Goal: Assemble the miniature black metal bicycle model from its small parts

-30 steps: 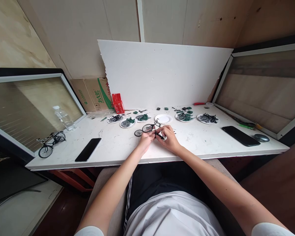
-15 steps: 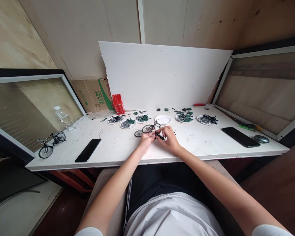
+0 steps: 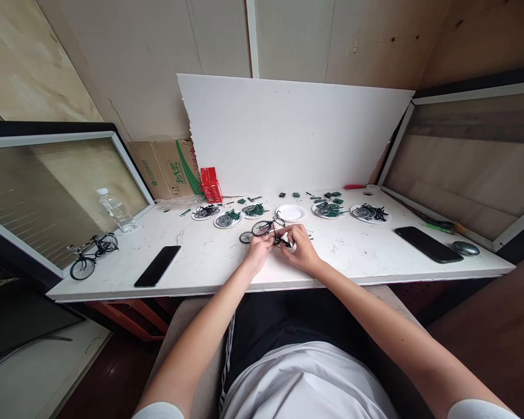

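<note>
A small black model bicycle (image 3: 262, 227) is held between my two hands above the middle of the table, its wheel pointing away to the left. My left hand (image 3: 259, 251) is closed on its frame from the left. From the right, my right hand (image 3: 300, 247) pinches the bicycle near its rear end; the fingers hide much of that part. A loose spoked wheel (image 3: 245, 237) lies on the table just left of the bicycle. Beyond my hands sits a white paper plate (image 3: 291, 213).
Plates of black and green parts (image 3: 227, 219) stand along the back, with more plates (image 3: 370, 213) to the right. A finished-looking model bicycle (image 3: 93, 255), a bottle (image 3: 116, 210) and a phone (image 3: 158, 266) are at left. Another phone (image 3: 427, 244) and a mouse (image 3: 465, 248) lie right.
Both hands stay in nearly the same place on the model bicycle. The fingers and the part near the right hand have shifted very slightly.
</note>
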A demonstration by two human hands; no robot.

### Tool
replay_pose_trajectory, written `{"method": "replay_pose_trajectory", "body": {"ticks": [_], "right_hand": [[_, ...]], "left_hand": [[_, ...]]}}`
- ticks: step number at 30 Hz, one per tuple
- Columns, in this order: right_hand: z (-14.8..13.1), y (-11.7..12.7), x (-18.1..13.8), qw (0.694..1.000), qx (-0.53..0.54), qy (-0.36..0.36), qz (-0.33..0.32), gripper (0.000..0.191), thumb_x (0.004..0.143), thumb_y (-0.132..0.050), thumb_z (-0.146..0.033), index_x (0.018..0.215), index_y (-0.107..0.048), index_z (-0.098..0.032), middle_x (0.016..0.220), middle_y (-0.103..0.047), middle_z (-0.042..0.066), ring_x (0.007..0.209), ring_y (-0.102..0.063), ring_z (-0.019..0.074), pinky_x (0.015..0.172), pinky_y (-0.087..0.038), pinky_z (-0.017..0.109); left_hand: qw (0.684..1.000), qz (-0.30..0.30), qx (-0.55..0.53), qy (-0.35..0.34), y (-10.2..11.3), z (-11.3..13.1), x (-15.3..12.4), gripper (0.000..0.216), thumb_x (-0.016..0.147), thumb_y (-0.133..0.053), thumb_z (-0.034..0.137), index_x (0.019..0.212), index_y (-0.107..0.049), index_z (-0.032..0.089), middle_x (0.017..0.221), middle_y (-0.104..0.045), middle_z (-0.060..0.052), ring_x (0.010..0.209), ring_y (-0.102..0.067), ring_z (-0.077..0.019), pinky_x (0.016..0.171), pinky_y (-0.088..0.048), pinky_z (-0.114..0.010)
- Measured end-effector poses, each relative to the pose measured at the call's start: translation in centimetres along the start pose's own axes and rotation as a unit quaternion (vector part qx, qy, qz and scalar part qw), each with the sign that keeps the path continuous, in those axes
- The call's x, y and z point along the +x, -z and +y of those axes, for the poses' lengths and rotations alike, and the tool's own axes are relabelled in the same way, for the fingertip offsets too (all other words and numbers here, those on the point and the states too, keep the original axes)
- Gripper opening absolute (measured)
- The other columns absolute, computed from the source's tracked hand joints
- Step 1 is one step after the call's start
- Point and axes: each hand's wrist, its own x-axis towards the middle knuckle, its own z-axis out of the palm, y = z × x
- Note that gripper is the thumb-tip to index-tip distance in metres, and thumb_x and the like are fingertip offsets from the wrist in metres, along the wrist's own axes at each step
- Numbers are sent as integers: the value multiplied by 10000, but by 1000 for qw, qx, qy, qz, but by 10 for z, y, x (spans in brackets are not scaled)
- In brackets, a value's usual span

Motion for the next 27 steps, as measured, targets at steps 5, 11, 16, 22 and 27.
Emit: {"method": "replay_pose_trajectory", "body": {"ticks": [5,11,16,22,27], "right_hand": [[1,1,1,1000,-4,1,4,384,885,-681,-177,806,-316,-267,1023,-698,62,988,-568,282,789,-484,462],[4,-2,0,1000,-4,18,17,402,920,-675,-199,792,-300,-266,982,-702,51,927,-562,271,746,-473,446],[6,-2,0,1000,-3,17,16,401,918,-681,-203,791,-306,-265,975,-702,52,918,-562,269,739,-476,444],[5,-2,0,1000,0,17,12,398,917,-677,-187,796,-306,-265,981,-699,57,932,-563,266,751,-482,445],[6,-3,0,1000,3,17,9,394,909,-677,-169,800,-310,-264,976,-696,57,938,-559,262,742,-480,421]], "left_hand": [[1000,5,14,3,-1,0,-1,383,687,-795,115,1068,-759,122,1135,-766,-159,1154,-673,-289,1049,-482,-437],[999,8,38,-2,1,-3,0,413,718,-795,121,1127,-746,128,1128,-766,-160,1188,-658,-298,1072,-472,-469],[999,3,47,-7,2,-3,0,430,734,-791,128,1160,-734,130,1164,-759,-168,1217,-646,-315,1075,-467,-485],[998,5,57,-8,2,-5,0,430,737,-786,144,1163,-732,138,1187,-755,-165,1208,-649,-312,1063,-472,-484],[998,-8,58,-10,5,-7,2,437,729,-803,162,1159,-727,145,1164,-760,-160,1168,-666,-302,1047,-482,-480]]}}
